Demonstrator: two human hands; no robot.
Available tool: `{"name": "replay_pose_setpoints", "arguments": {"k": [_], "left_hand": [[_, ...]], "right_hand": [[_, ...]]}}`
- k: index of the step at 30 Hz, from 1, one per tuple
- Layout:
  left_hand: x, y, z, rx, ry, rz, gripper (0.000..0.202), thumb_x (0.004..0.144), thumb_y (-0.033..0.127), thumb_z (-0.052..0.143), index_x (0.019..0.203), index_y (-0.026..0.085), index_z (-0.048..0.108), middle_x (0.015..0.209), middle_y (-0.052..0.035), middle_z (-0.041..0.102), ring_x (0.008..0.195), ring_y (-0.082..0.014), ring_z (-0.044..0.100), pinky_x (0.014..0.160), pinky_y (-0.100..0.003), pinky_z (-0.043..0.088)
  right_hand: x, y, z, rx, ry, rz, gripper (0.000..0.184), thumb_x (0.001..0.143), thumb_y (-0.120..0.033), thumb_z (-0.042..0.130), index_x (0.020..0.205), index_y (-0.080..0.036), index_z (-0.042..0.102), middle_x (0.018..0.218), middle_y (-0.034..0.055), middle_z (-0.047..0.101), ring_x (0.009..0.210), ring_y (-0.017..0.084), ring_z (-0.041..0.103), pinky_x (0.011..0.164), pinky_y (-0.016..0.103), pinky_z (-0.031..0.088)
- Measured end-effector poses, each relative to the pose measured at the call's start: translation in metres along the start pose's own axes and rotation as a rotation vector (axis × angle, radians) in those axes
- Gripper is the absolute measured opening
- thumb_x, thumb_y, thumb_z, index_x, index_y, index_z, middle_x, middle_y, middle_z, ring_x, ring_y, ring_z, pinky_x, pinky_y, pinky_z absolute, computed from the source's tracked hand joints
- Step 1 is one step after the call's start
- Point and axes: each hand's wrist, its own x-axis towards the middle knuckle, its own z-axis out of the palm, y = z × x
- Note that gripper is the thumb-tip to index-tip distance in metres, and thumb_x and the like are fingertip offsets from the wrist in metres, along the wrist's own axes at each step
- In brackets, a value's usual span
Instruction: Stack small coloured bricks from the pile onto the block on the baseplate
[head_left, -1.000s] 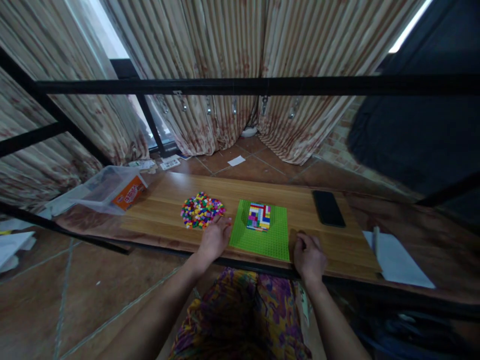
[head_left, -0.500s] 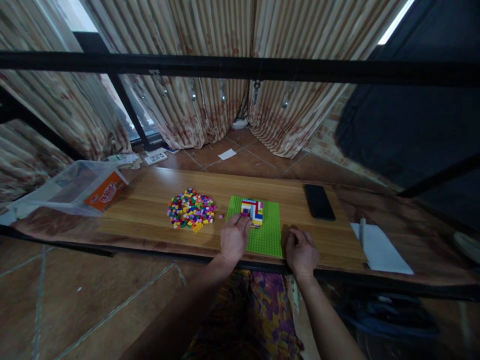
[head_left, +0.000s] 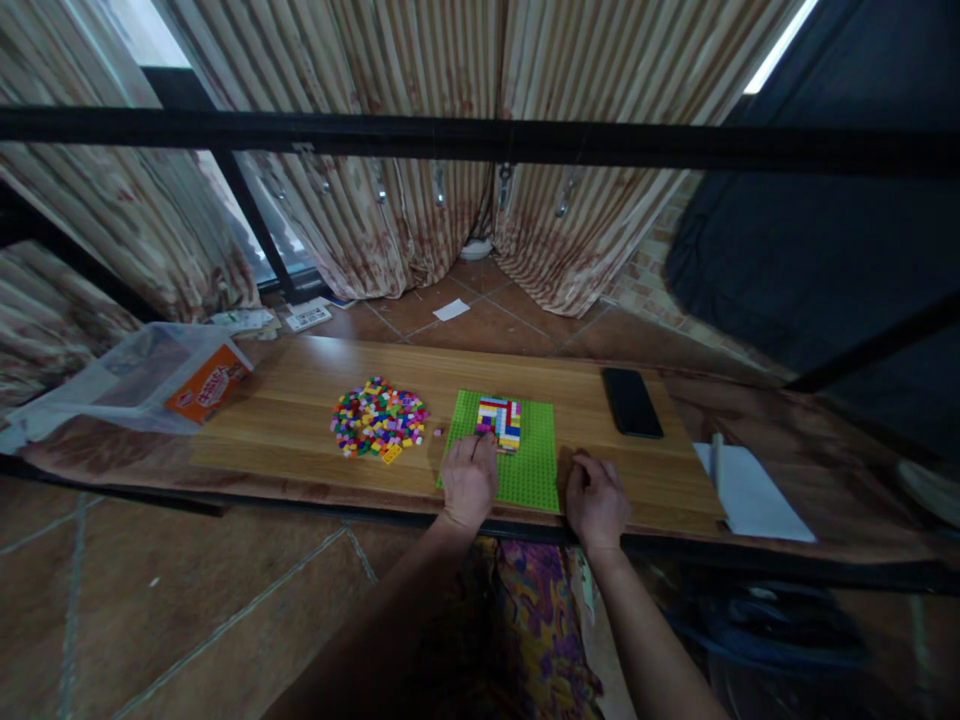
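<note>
On the table (head_left: 300, 385), a green board (head_left: 534, 475) lies flat, and a block (head_left: 501, 420) made of many colored bricks sits on the far half of it. The left hand (head_left: 470, 483) is over the left side of the board, with its fingers at the near left corner of the block. I cannot tell if those fingers hold a brick, because the hand hides it. The right hand (head_left: 597, 502) rests just to the right of the board. Its fingers are curled in, and I cannot tell if they hold something. To the left of the board is a pile (head_left: 379, 415) of loose bricks. One pink brick (head_left: 438, 433) lies between the pile and the board. A black phone (head_left: 631, 402) is to the right of the board.
</note>
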Motion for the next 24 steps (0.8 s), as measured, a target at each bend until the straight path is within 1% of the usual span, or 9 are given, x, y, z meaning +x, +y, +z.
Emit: {"name": "replay_pose_setpoints", "arguments": {"k": [3, 7, 14, 17, 24], "left_hand": [[0.001, -0.001, -0.001, 0.005, -0.002, 0.012, 0.033, 0.096, 0.023, 0.042, 0.113, 0.017, 0.07, 0.094, -0.0127, 0.069, 0.09, -0.0235, 0.062, 0.082, -0.039, 0.049], [0.002, -0.002, -0.001, 0.006, -0.004, -0.001, 0.034, 0.098, 0.026, 0.04, 0.11, 0.018, 0.071, 0.093, -0.0117, 0.069, 0.09, -0.023, 0.062, 0.081, -0.037, 0.049], [0.002, -0.002, -0.002, -0.04, 0.045, -0.04, 0.029, 0.098, 0.028, 0.045, 0.107, 0.022, 0.072, 0.091, -0.0082, 0.069, 0.089, -0.0201, 0.062, 0.082, -0.034, 0.048], [0.004, -0.003, -0.005, -0.045, 0.044, -0.018, 0.026, 0.096, 0.028, 0.049, 0.105, 0.021, 0.072, 0.093, -0.0075, 0.069, 0.089, -0.0197, 0.061, 0.083, -0.034, 0.048], [0.014, -0.004, -0.018, -0.011, -0.02, 0.06, 0.02, 0.093, 0.028, 0.054, 0.093, 0.022, 0.073, 0.092, -0.0062, 0.07, 0.09, -0.0199, 0.06, 0.085, -0.035, 0.045]], "right_hand": [[0.0, -0.001, 0.0, -0.003, -0.006, 0.003, 0.029, 0.092, -0.028, 0.046, 0.098, -0.019, 0.073, 0.095, 0.0069, 0.069, 0.075, 0.017, 0.057, 0.062, 0.028, 0.034], [0.0, -0.002, -0.001, -0.005, -0.001, 0.011, 0.027, 0.092, -0.026, 0.048, 0.099, -0.019, 0.073, 0.097, 0.0068, 0.069, 0.077, 0.017, 0.058, 0.063, 0.027, 0.035], [0.001, -0.004, -0.003, -0.008, -0.005, 0.023, 0.027, 0.093, -0.027, 0.048, 0.099, -0.019, 0.073, 0.096, 0.0062, 0.069, 0.076, 0.017, 0.058, 0.064, 0.027, 0.035], [0.0, -0.004, -0.003, -0.011, -0.003, 0.015, 0.028, 0.093, -0.028, 0.047, 0.099, -0.019, 0.073, 0.097, 0.0066, 0.07, 0.077, 0.017, 0.059, 0.064, 0.028, 0.035], [0.0, -0.001, -0.001, -0.014, 0.002, 0.01, 0.027, 0.093, -0.027, 0.048, 0.099, -0.019, 0.073, 0.096, 0.0061, 0.069, 0.077, 0.017, 0.058, 0.064, 0.027, 0.034]]}}
